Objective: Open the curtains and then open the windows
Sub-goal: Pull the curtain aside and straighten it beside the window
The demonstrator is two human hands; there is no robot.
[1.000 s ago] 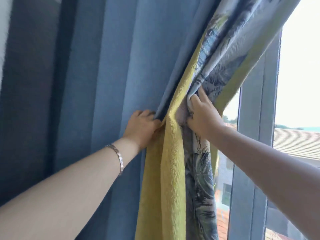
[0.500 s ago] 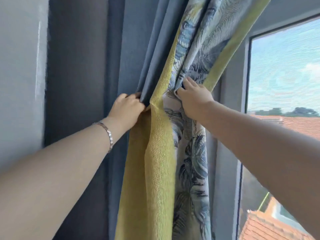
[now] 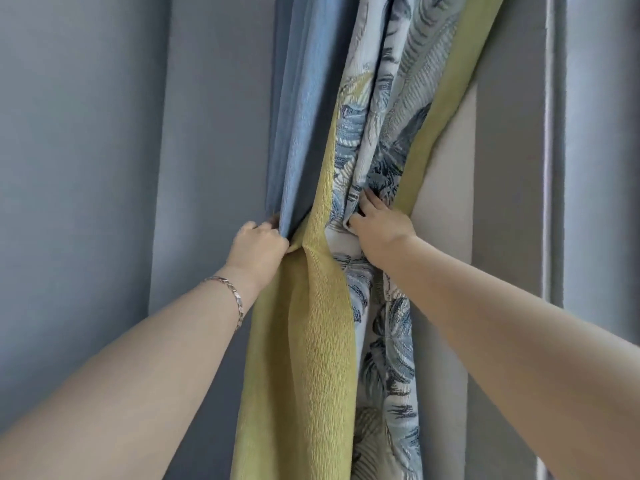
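Observation:
The curtain (image 3: 311, 341) is gathered into a narrow bundle in the middle of the head view: blue cloth on the left, a yellow-green band, then a leaf-print panel (image 3: 394, 341). My left hand (image 3: 258, 249), with a bracelet on the wrist, is closed on the blue and yellow folds at the left of the bundle. My right hand (image 3: 379, 228) presses into the leaf-print folds from the right, fingers tucked in the cloth. The window pane is out of view; only its grey frame (image 3: 554, 168) shows at the right.
A grey-blue wall (image 3: 76, 168) fills the left side, with a corner edge beside the curtain. A pale wall strip (image 3: 446, 237) lies between the bundle and the window frame.
The curtain has been pushed left and bunched tighter against the wall. The view has swung left, so the bright pane and roofs are gone from the right. Both hands kept their hold.

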